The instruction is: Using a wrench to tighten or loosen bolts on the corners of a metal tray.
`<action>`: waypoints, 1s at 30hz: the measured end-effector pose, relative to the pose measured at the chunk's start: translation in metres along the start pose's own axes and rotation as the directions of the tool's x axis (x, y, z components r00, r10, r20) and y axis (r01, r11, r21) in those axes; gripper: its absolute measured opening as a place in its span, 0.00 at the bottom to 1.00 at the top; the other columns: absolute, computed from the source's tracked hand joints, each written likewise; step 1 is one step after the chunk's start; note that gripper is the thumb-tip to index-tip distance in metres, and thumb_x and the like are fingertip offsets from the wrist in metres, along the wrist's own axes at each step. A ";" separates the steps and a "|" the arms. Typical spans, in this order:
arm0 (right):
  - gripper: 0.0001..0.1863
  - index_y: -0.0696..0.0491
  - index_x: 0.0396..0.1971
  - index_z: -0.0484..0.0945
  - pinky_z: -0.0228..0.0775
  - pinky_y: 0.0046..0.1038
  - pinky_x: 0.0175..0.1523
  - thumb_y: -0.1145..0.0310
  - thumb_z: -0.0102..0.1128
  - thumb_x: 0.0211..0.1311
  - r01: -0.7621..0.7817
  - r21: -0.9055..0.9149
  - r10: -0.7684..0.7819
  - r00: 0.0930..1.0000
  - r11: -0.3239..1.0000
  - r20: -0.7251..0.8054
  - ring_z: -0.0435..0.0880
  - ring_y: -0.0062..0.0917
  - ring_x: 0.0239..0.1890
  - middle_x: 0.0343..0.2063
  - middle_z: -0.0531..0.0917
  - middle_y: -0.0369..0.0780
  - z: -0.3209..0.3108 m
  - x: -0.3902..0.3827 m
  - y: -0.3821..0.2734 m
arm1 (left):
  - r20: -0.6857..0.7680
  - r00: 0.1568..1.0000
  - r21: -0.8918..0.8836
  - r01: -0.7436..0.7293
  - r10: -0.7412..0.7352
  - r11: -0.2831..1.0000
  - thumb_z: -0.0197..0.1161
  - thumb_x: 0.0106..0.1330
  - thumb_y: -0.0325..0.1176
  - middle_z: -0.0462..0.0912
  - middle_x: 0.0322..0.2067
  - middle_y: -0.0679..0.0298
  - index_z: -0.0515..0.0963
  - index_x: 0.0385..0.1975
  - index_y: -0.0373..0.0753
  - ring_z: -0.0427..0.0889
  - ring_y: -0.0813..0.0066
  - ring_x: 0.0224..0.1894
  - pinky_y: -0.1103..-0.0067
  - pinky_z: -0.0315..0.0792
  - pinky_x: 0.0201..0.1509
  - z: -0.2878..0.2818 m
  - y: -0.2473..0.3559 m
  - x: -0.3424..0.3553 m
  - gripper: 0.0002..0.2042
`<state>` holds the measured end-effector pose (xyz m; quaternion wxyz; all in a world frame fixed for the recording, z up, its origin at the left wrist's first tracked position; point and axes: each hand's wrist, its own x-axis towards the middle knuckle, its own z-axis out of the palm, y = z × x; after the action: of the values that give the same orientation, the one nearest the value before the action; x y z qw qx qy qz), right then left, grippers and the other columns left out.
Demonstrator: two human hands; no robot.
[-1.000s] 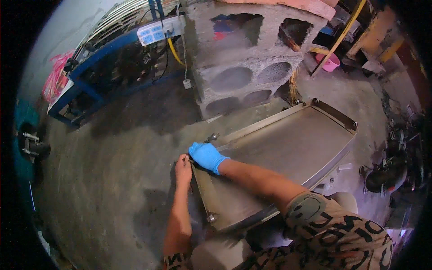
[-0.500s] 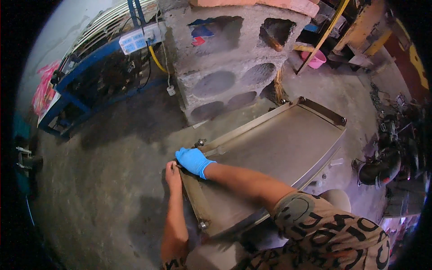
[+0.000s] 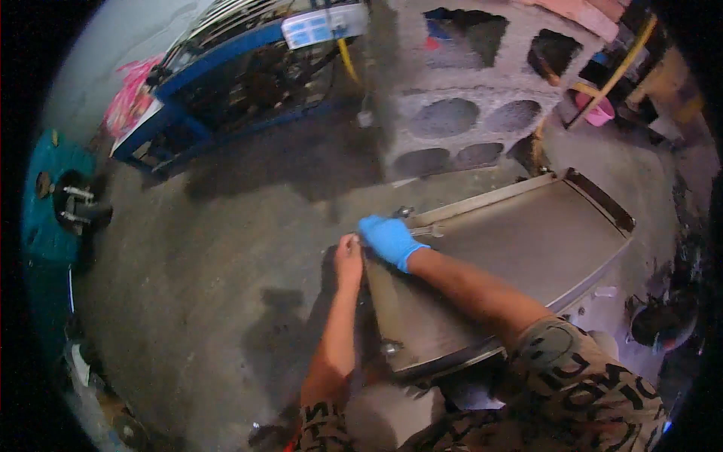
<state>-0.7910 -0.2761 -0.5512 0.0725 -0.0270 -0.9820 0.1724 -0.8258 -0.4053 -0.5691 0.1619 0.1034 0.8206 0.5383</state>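
View swung L; hands (image 3: pixel 389 241) still at tray (image 3: pixel 527 233) cnr.

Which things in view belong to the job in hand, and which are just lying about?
Seemingly part of the job:
- tray, a corner of it at both hands
- wrench, beside the gloved right hand
- bare left hand

Seemingly just lying about:
- pink basin
- power strip
- concrete blocks
- pink plastic

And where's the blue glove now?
In the head view, near the middle, the blue glove is on the right hand, at the left corner of the metal tray and just right of the bare left hand.
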 end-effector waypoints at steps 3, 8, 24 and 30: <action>0.05 0.55 0.29 0.70 0.72 0.37 0.33 0.71 0.50 0.52 -0.004 -0.011 0.004 0.999 1.000 0.033 0.79 0.40 0.31 0.28 0.77 0.47 -0.005 0.003 -0.011 | 0.010 0.998 -0.117 -0.054 0.056 0.992 0.50 0.64 0.39 0.79 0.32 0.55 0.73 0.41 0.36 0.77 0.66 0.37 0.75 0.68 0.43 -0.010 -0.024 -0.002 0.14; 0.05 0.56 0.29 0.70 0.72 0.37 0.33 0.71 0.50 0.52 -0.024 -0.003 0.024 0.998 1.000 0.060 0.79 0.41 0.31 0.28 0.77 0.48 -0.007 0.005 -0.018 | -0.014 0.991 0.250 0.130 -0.130 0.960 0.49 0.65 0.44 0.77 0.33 0.54 0.72 0.39 0.34 0.73 0.63 0.34 0.76 0.66 0.44 -0.013 -0.006 0.009 0.17; 0.05 0.55 0.30 0.69 0.72 0.36 0.31 0.71 0.49 0.52 0.024 -0.017 -0.024 1.000 1.000 0.009 0.80 0.39 0.29 0.27 0.77 0.47 0.004 0.001 -0.015 | 0.040 0.979 0.161 0.192 -0.201 0.968 0.51 0.64 0.43 0.78 0.33 0.56 0.74 0.37 0.35 0.75 0.64 0.38 0.73 0.67 0.44 -0.016 -0.014 0.015 0.16; 0.06 0.56 0.29 0.72 0.72 0.38 0.32 0.70 0.50 0.52 -0.040 0.009 0.039 0.998 0.999 0.046 0.80 0.41 0.29 0.28 0.78 0.48 -0.012 -0.002 -0.014 | -0.040 0.998 -0.025 -0.052 0.051 0.998 0.53 0.63 0.37 0.79 0.31 0.59 0.74 0.37 0.37 0.77 0.68 0.37 0.75 0.68 0.42 -0.009 -0.013 0.001 0.11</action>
<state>-0.7874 -0.2853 -0.5351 0.0466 -0.0422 -0.9818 0.1791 -0.8303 -0.4178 -0.5780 0.1329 0.1117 0.8135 0.5550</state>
